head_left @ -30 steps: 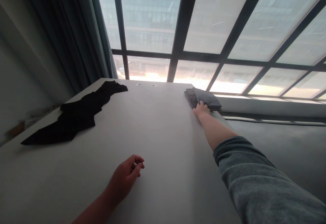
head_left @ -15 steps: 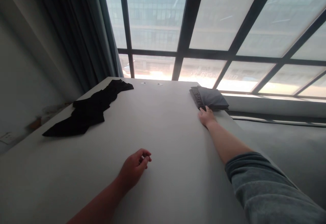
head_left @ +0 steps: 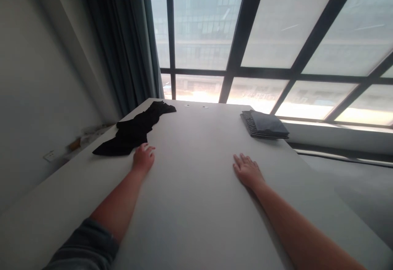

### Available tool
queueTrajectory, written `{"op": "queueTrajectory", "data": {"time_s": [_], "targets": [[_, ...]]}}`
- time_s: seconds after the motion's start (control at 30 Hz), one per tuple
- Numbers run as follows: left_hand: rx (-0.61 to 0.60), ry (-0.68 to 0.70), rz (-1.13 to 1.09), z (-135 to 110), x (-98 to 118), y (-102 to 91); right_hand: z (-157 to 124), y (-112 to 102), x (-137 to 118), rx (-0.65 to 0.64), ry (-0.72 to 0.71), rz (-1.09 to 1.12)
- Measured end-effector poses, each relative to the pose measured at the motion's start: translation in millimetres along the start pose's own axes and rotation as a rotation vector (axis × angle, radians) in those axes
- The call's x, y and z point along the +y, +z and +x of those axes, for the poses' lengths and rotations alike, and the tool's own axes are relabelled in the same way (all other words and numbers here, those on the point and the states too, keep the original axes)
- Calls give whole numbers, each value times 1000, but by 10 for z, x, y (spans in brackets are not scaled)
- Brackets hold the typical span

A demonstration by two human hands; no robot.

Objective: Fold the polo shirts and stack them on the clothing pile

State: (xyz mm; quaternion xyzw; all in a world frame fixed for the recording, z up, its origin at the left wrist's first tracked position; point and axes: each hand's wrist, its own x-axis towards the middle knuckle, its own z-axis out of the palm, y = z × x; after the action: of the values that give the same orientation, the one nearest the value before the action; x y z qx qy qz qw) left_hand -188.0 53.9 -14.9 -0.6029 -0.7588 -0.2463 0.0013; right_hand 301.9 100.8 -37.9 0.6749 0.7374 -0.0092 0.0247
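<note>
My left hand [head_left: 143, 157] reaches forward over the white table [head_left: 196, 204], fingers loosely apart, just short of the near end of a pile of black cloth [head_left: 135, 129] lying at the far left. It holds nothing. My right hand [head_left: 246, 169] lies flat on the table with its fingers stretched out, a good way in front of a folded stack of grey and striped cloth [head_left: 264, 124] at the far right edge.
A large window with dark frames [head_left: 242, 28] rises behind the table. A dark curtain [head_left: 123, 45] hangs at the left. Two small round discs [head_left: 195, 106] sit near the table's far edge. A wall socket [head_left: 49, 155] shows low at the left.
My right hand has drawn back from the folded stack towards me. My left hand has moved forward and left, opening up near the black cloth. The view has shifted left.
</note>
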Motion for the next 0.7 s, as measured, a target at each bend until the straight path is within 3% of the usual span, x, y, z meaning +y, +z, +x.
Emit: {"op": "queueTrajectory", "data": {"time_s": [0.07, 0.17, 0.3, 0.4, 0.47, 0.57, 0.7], "targets": [[68, -128, 72, 203, -202, -4, -240, -74, -225, -6, -10, 21], [127, -225, 90, 392, -316, -27, -489, -200, -498, -31, -22, 75], [82, -406, 1, 532, -269, -86, -730, -320, -776, -58, -66, 173], [49, -436, -56, 588, -201, -161, -977, -349, -1017, -111, -83, 246], [38, -441, -97, 628, -137, -240, -1176, -353, -1199, -153, -171, 315], [47, -385, -168, 748, 86, -365, -1416, -368, -1420, -176, -386, 411], [84, -193, -256, 855, 766, -315, -1437, -328, -1455, -175, -422, 476]]}}
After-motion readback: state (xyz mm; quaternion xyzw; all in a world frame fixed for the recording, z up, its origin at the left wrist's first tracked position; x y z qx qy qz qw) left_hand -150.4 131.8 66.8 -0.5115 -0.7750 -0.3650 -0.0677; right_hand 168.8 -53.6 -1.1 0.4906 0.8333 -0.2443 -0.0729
